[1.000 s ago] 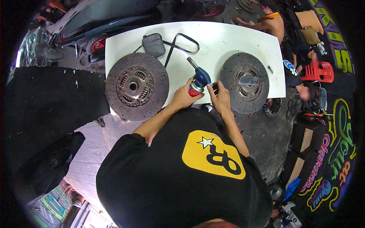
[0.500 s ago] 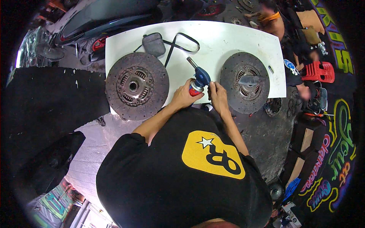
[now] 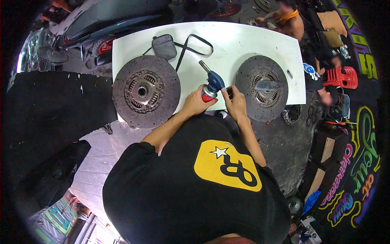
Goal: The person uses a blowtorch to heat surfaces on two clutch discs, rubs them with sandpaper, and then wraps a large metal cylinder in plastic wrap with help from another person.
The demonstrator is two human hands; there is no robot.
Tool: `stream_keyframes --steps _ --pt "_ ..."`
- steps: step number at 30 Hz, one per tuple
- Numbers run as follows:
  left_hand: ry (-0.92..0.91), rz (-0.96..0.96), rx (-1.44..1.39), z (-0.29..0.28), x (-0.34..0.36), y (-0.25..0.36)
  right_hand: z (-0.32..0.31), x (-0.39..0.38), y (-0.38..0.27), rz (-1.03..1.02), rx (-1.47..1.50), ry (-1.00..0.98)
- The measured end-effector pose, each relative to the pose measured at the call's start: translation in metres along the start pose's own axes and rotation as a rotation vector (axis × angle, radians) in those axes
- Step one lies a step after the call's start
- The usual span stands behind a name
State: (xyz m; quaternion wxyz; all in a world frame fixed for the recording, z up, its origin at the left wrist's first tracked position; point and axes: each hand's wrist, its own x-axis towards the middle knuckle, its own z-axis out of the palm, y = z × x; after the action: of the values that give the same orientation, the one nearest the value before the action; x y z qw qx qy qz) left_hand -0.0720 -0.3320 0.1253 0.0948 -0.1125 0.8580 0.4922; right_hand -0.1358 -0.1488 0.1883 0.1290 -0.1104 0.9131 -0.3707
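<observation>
A blue-headed blow torch (image 3: 215, 81) with a metal nozzle and a red gas can is held over the white table, its nozzle pointing up and to the left. My left hand (image 3: 194, 101) is closed around the red can. At the back of the torch head, my right hand (image 3: 235, 103) has thumb and curled forefinger at its right side; the small part between them is mostly hidden. One clutch disc (image 3: 126, 105) lies to the left of my hands. Another clutch disc (image 3: 250, 99) is on the right, with a flat scraper-like blade (image 3: 266, 86) across its hub.
A grey pouch (image 3: 164, 47) with a black strap rests on the white table (image 3: 231, 40). A small lighter-like object (image 3: 289, 74) is near its right edge. Beyond stand a motorcycle (image 3: 109, 24), a red plastic chair (image 3: 343, 77) and several people at the right.
My right hand has shifted slightly and its thumb and forefinger have spread a little at the torch. My left hand keeps its grip on the can.
</observation>
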Motion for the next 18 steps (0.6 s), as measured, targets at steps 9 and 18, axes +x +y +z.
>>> stream_keyframes --steps 9,18 --pt "0.002 0.012 -0.038 0.000 -0.001 0.002 0.011 0.002 0.013 0.072 0.105 -0.038" --pt "-0.004 -0.001 -0.044 0.001 0.000 -0.002 0.017 0.005 0.018 0.181 0.308 -0.116"
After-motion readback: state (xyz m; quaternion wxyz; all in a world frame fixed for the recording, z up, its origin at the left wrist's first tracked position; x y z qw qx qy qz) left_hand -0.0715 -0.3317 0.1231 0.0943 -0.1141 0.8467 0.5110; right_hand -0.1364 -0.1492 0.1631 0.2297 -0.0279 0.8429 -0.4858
